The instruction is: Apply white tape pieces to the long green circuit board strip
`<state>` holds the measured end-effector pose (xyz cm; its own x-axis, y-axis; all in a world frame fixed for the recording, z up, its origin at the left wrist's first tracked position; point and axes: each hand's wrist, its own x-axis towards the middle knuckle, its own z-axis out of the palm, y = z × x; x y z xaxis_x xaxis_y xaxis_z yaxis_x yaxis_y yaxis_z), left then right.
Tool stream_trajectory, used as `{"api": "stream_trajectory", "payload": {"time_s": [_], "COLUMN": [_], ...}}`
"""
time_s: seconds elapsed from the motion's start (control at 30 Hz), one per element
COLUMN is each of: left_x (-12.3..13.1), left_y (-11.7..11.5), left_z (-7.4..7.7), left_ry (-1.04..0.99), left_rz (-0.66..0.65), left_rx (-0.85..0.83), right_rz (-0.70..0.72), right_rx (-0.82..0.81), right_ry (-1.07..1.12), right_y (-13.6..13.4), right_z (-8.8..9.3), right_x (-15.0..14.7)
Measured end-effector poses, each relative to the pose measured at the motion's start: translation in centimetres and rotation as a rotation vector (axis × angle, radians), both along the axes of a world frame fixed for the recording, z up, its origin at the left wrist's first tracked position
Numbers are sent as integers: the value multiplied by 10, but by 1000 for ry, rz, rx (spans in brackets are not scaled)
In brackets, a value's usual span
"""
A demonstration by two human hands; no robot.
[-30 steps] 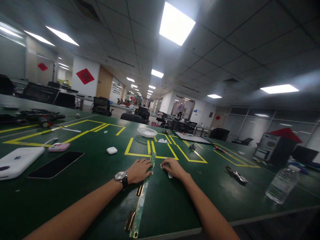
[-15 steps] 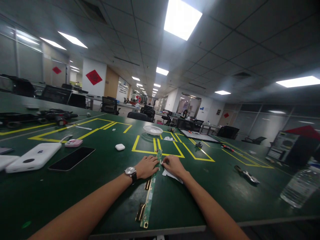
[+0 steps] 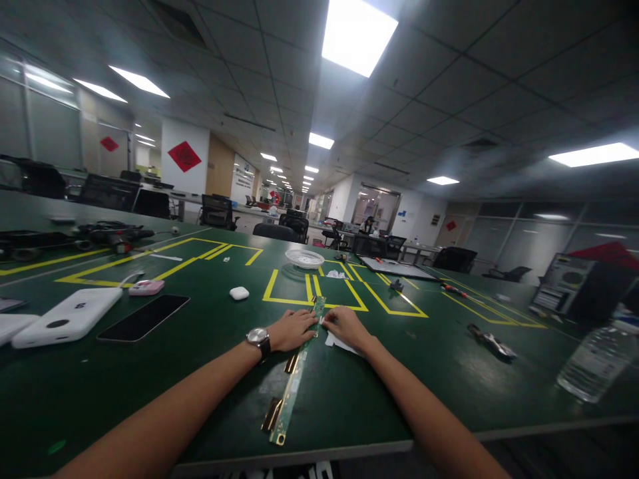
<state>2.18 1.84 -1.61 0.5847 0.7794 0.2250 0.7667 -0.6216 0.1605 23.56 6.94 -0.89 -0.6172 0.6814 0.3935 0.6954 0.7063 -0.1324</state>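
Note:
A long, narrow green circuit board [image 3: 289, 392] lies slantwise on the table in front of me, with copper-coloured flex tabs [image 3: 272, 414] along its left side. My left hand [image 3: 292, 330], with a watch on the wrist, rests flat with fingers stretched onto the board's far part. At the board's right edge, my right hand [image 3: 347, 327] is closed in a pinch. A small white piece [image 3: 322, 320] shows at its fingertips, too small to name. Under the right palm a sheet of white paper [image 3: 344, 345] sticks out, partly hidden.
Left stand a white power bank [image 3: 70, 316], a black phone [image 3: 144, 318] and a white earbud case [image 3: 239, 293]. A white basket [image 3: 304, 258] and crumpled tissue [image 3: 337, 274] lie ahead. Right are a multi-tool [image 3: 492, 342], a screwdriver [image 3: 454, 289] and a water bottle [image 3: 596, 362].
The near end of the circuit board has swung slightly left and away from the table's front edge. Both hands stay at its far part, almost unmoved.

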Motion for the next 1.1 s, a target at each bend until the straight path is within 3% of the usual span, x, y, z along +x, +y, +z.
{"api": "stream_trajectory", "payload": {"time_s": [0.4, 0.67, 0.8, 1.0, 1.1], "left_x": [-8, -9, -11, -23, -33], "left_y": [4, 4, 6, 7, 10], "left_z": [4, -1, -2, 2, 1], "left_ry": [-14, -27, -134, -256, -205], "left_rz": [-112, -48, -17, 33, 51], "left_rx": [-26, -75, -93, 49, 106], "right_rz": [134, 164, 224, 334, 272], "right_rx": [-4, -77, -41, -66, -26], "right_ry": [-6, -10, 46, -98, -165], "right_y": [3, 8, 6, 3, 7], "right_z": [2, 11, 13, 11, 12], "right_x": [4, 11, 8, 0, 11]}}
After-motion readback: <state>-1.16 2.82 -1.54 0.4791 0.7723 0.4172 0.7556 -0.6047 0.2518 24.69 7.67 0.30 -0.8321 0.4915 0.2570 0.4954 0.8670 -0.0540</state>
